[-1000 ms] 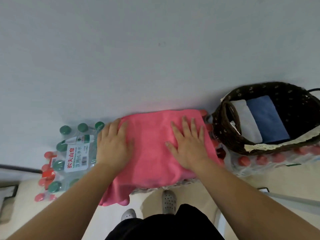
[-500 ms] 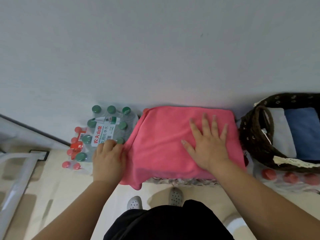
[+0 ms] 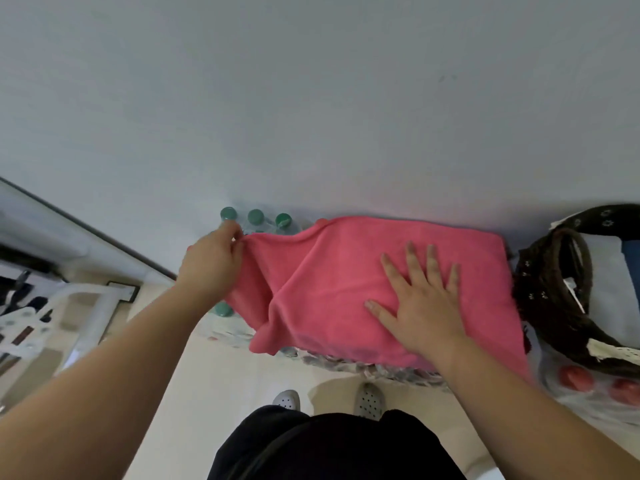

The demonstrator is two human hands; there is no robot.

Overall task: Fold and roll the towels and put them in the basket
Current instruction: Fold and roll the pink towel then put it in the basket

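A pink towel (image 3: 332, 268) lies spread over packs of bottled water against the wall. My left hand (image 3: 213, 261) pinches the towel's left edge and holds it lifted above the green-capped bottles. My right hand (image 3: 420, 299) presses flat on the right half of the towel, fingers spread. At the right edge stands a dark woven basket (image 3: 550, 289), with a white towel (image 3: 602, 282) and a blue towel (image 3: 632, 268) inside it.
Green-capped water bottles (image 3: 255, 216) stand behind my left hand. Red-capped bottles (image 3: 576, 377) lie under the basket. A white metal frame (image 3: 79, 306) stands at the left on the pale floor. The grey wall rises right behind the towel. My feet show below.
My left hand has taken hold of the towel's left edge and lifted it up and toward the wall. My right hand stays pressed on the towel. The view shifted left.
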